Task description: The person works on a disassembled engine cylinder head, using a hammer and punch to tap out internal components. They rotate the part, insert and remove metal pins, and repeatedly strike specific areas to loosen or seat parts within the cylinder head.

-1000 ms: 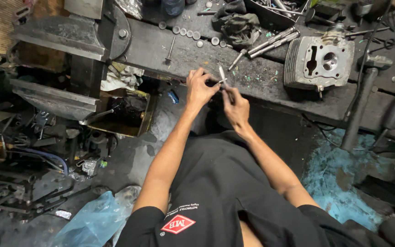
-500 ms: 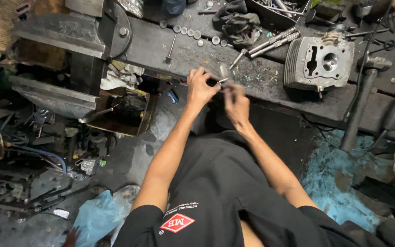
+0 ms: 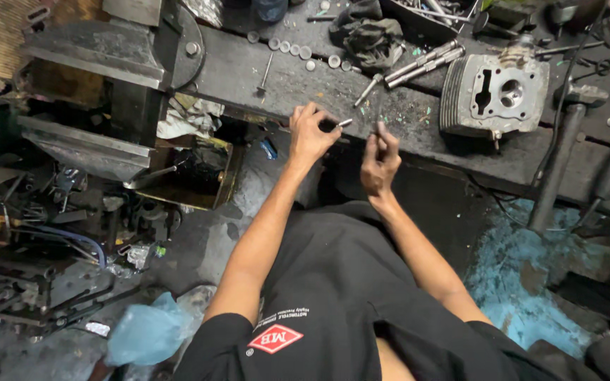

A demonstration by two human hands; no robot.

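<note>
My left hand (image 3: 311, 135) pinches a small silver metal pin (image 3: 345, 123) at its fingertips, just above the front edge of a dark, grimy workbench (image 3: 248, 70). My right hand (image 3: 379, 161) hovers a short way to the right and lower. Its fingers are curled and its fingertips are pinched together. Whether something small sits between them I cannot tell. The two hands are apart. A grey finned engine cylinder head (image 3: 495, 95) lies on the bench to the right of both hands.
A big bench vise (image 3: 107, 70) stands at the left. On the bench lie a row of small washers (image 3: 298, 51), long bolts (image 3: 425, 62), a loose screw (image 3: 266, 74) and a dark rag (image 3: 372, 35). Scrap metal and a blue plastic bag (image 3: 146, 331) litter the floor.
The hands, held close together around a thin metal piece before, have drawn apart. My right hand has dropped lower and to the right, and the left keeps the silver pin.
</note>
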